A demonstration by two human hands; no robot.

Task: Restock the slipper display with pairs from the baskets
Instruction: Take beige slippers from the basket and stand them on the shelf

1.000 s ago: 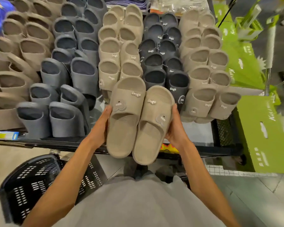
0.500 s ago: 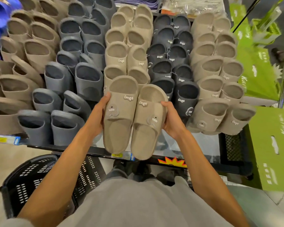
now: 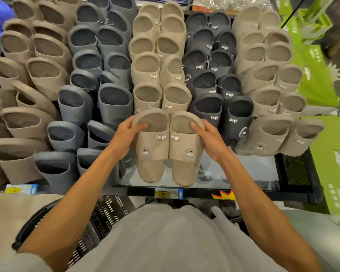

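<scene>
A beige pair of slippers (image 3: 168, 152) stands at the front of the beige column on the slipper display (image 3: 243, 171), toes down on the shelf. My left hand (image 3: 126, 134) grips the left slipper's heel edge, thumb inside the opening. My right hand (image 3: 210, 137) grips the right slipper's heel edge the same way. A black plastic basket (image 3: 98, 216) sits on the floor at lower left, partly hidden by my arm and shirt.
Columns of taupe, grey, beige, dark navy and beige slippers fill the sloped shelf. A bare strip of shelf lies in front of the dark navy column (image 3: 216, 107). Green cardboard boxes (image 3: 332, 163) stand at the right. A yellow price tag (image 3: 162, 193) is on the shelf edge.
Both hands carried the beige pair up and forward from in front of the shelf edge onto the display, then slid from the slippers' sides to their heel edges.
</scene>
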